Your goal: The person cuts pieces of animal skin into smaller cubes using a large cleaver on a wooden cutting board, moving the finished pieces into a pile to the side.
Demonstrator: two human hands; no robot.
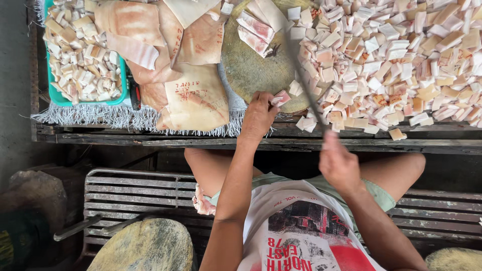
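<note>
Left arm: we extend it forward, forearm bare, nearly straight from elbow to wrist. Left hand: knuckles up, fingers curled down and closed in a pinch at the fingertips. Right arm: we angle it forward and inward, forearm bare. Right hand: blurred, closed in a fist-like grip, held nearer our body than the left. Hands well apart.
</note>
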